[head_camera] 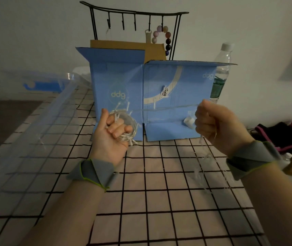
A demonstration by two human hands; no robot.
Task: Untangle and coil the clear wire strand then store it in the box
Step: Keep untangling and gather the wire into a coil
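progress: looks roughly midway, by my read. part of the clear plastic wire strand w/ small white bulb tips (pixel 124 125) is already wound into a small coil; the rest isn't coiled yet & nothing is stored.
left hand (pixel 111 137): palm up, fingers curling round the coil, gripping it just in front of the box.
right hand (pixel 212 121): clenching into a fist round the strand, knuckles toward the camera. a small white plastic piece (pixel 189 121) is showing just beside the fist; can't tell if it's part of the strand.
strand btwn hands: running taut & about level from the coil across to the right fist, passing in front of the box face.
loose tail: hanging down from the right fist & trailing onto the white black-grid worktop (pixel 159 192), looking tangled near the right wrist; blurry, so extent unclear.
box: blue cardboard box w/ open top flaps (pixel 120 82) standing upright behind both hands, apart from them.
left to do: prob. keep winding the taut length onto the coil, work out the tail, then drop the coil in via the open top.
risk: bulb tips could be snagging on each other while winding.
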